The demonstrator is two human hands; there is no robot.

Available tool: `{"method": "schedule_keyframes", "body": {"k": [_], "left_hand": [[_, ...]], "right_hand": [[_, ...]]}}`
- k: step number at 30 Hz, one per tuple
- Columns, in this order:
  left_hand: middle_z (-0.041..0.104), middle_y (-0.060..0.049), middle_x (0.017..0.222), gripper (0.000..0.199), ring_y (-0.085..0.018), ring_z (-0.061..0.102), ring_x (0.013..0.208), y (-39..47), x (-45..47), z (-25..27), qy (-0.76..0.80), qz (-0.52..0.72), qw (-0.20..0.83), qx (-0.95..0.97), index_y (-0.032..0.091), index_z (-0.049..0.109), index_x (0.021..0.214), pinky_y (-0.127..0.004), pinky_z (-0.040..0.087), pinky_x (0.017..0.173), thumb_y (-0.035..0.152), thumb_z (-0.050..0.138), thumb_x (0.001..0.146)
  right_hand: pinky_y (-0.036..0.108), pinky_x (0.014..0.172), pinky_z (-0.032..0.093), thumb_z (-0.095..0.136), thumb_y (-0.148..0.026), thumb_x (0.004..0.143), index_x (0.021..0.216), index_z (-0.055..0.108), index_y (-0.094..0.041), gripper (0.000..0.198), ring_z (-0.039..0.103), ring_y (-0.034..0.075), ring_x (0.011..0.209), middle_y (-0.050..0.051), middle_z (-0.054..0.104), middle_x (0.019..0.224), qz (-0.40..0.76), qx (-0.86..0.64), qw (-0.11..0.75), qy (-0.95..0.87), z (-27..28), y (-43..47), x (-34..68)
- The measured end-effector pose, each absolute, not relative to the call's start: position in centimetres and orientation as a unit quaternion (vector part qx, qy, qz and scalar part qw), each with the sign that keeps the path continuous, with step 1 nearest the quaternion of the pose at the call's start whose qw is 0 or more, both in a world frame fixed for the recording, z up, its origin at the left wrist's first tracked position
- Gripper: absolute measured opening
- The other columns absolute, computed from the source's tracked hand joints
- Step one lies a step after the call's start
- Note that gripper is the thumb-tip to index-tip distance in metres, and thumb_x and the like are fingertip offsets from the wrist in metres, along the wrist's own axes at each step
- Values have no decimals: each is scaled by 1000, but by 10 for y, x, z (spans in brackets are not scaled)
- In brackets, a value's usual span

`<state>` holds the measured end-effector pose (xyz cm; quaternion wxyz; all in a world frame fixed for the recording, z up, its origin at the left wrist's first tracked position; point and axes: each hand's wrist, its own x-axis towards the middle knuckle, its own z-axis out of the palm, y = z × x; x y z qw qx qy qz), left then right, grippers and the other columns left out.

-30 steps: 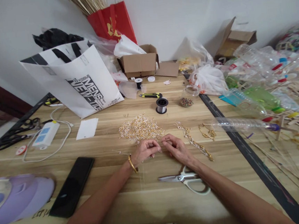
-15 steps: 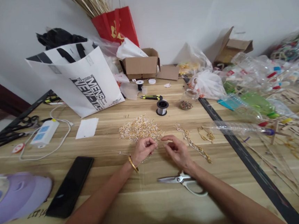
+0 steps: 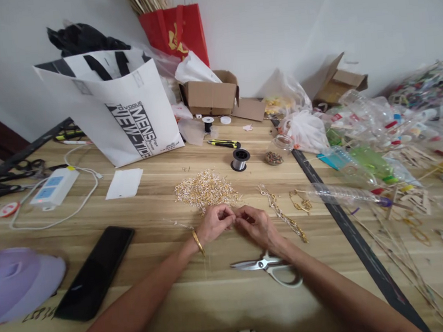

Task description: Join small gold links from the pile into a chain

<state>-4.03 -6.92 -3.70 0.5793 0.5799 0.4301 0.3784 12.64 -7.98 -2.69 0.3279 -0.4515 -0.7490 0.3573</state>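
Note:
My left hand (image 3: pixel 215 222) and my right hand (image 3: pixel 257 226) meet fingertip to fingertip over the table. Both are pinched closed; whatever lies between the fingers is too small to make out. Just beyond them spreads a pile of small gold and silver beads (image 3: pixel 206 188). A thin clear thread with a few beads (image 3: pixel 180 223) trails left of my left wrist, which wears a gold bangle. Right of my right hand lies a gold and silver beaded strand (image 3: pixel 283 215), with a gold chain (image 3: pixel 301 201) beside it. White-handled scissors (image 3: pixel 267 265) rest beneath my right wrist.
Behind the beads stand a wire spool (image 3: pixel 240 160), a yellow-black utility knife (image 3: pixel 224 144) and a jar of dark beads (image 3: pixel 274 157). A phone (image 3: pixel 96 274) and a power strip (image 3: pixel 55 188) lie left. Plastic bottles (image 3: pixel 376 157) crowd the right; a white bag (image 3: pixel 123 107) stands back left.
My right hand has moved left, so its fingertips now meet those of my left hand. The view has shifted slightly. The scissors and bead pile stay put.

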Motion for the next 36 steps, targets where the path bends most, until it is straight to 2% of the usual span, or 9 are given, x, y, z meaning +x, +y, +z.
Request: {"method": "schedule_keyframes", "body": {"k": [6, 12, 22, 26, 31, 36], "left_hand": [[56, 0, 57, 18, -8, 53, 50, -66, -46, -34, 419, 392, 584, 574, 10, 56, 67, -20, 45, 50, 27, 61, 73], [55, 1, 56, 22, -8, 51, 48, -66, -47, -34, 412, 390, 597, 567, 11, 55, 68, -19, 42, 48, 32, 61, 74], [51, 2, 53, 18, -7, 46, 49, -65, -48, -30, 414, 361, 584, 598, 12, 54, 66, -17, 36, 47, 28, 59, 74], [50, 3, 54, 17, -7, 47, 49, -65, -48, -27, 416, 351, 582, 605, 12, 55, 65, -17, 35, 48, 27, 60, 73], [51, 3, 56, 17, -7, 47, 50, -66, -47, -25, 421, 355, 569, 611, 12, 54, 67, -18, 37, 50, 27, 59, 74], [53, 1, 60, 12, -9, 49, 55, -69, -42, -30, 421, 343, 533, 649, 12, 56, 68, -20, 39, 54, 22, 57, 75]], "right_hand": [[20, 46, 34, 57, -34, 80, 79, 60, -14, 20, 45, 9, 51, -1, 54, 60, 469, -463, 328, -677, -20, -73, 122], [20, 45, 41, 60, -40, 78, 83, 58, -15, 26, 48, 9, 48, -3, 53, 58, 554, -440, 352, -613, -24, -67, 119], [18, 42, 41, 61, -41, 78, 87, 57, -15, 28, 47, 7, 46, -3, 53, 59, 591, -405, 389, -579, -38, -65, 119], [17, 41, 37, 61, -43, 77, 81, 55, -15, 29, 46, 7, 44, -4, 51, 56, 603, -407, 357, -585, -29, -62, 119], [18, 45, 39, 60, -41, 79, 86, 56, -15, 27, 46, 7, 48, -4, 51, 59, 596, -383, 327, -625, -24, -57, 126], [18, 44, 36, 56, -39, 82, 86, 55, -15, 24, 45, 7, 47, -4, 49, 59, 567, -384, 315, -657, -31, -62, 136]]}}
